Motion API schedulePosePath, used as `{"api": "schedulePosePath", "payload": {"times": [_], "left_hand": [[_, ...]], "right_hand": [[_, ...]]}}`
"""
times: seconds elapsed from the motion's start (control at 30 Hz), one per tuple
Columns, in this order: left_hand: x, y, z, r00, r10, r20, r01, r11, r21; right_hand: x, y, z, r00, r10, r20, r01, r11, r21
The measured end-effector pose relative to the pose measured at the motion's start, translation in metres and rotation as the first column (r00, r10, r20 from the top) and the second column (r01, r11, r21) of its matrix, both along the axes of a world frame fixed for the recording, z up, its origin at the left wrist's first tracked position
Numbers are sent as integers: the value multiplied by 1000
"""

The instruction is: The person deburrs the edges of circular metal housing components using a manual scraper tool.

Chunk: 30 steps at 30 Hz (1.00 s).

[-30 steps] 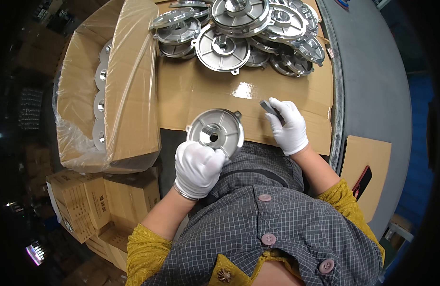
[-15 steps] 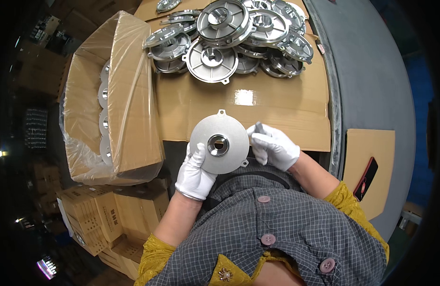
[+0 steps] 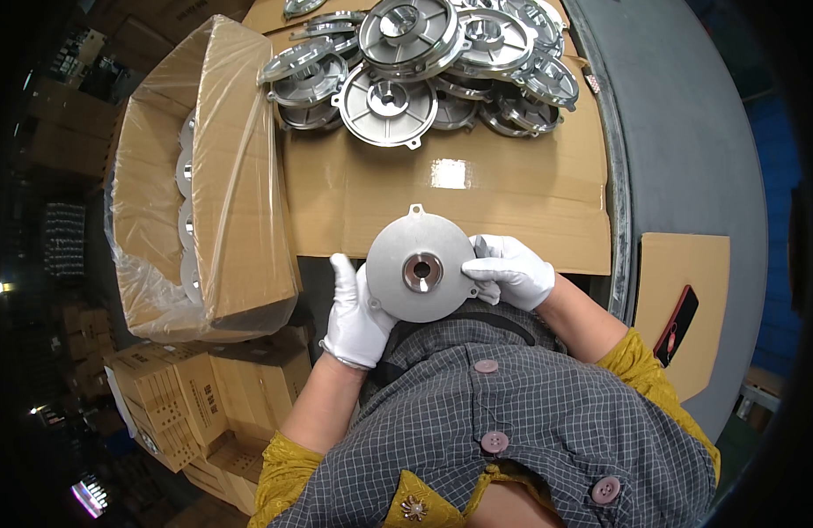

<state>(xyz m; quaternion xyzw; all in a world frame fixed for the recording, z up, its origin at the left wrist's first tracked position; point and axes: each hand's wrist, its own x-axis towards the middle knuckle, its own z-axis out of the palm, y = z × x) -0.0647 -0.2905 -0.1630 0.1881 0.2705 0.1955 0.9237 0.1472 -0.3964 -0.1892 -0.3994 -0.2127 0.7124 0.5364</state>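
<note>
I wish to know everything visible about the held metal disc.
The disc is round, silvery and metallic in look, with three small lugs and a shiny collar around its central hole. Its flat side faces the camera. The left hand meets its lower left edge; the right hand touches its right side.

Disc pile [image 3: 421, 55] beyond single disc [image 3: 421, 236] — box [image 3: 239, 202] left, cartons [image 3: 200, 392] seemingly lower.

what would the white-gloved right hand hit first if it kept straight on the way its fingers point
The round, flat-faced silver metal cover, right at the fingertips of the white-gloved right hand; the thumb seems to touch its edge already, though depth is hard to judge.
</note>
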Motion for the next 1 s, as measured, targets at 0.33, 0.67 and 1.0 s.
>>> {"api": "schedulePosePath", "payload": {"times": [0.33, 0.67, 1.0], "left_hand": [[8, 10, -16, 928, -184, -323, 262, 941, 215], [11, -4, -81, 816, 166, -554, -81, 981, 175], [11, 4, -76, 820, 114, -561, -25, 986, 163]], "right_hand": [[12, 14, 4, 936, 200, 288, -157, 974, -164], [13, 19, -34, 665, 87, 742, -123, 992, -6], [-1, 18, -31, 7, -9, 1000, -370, 929, 11]]}}
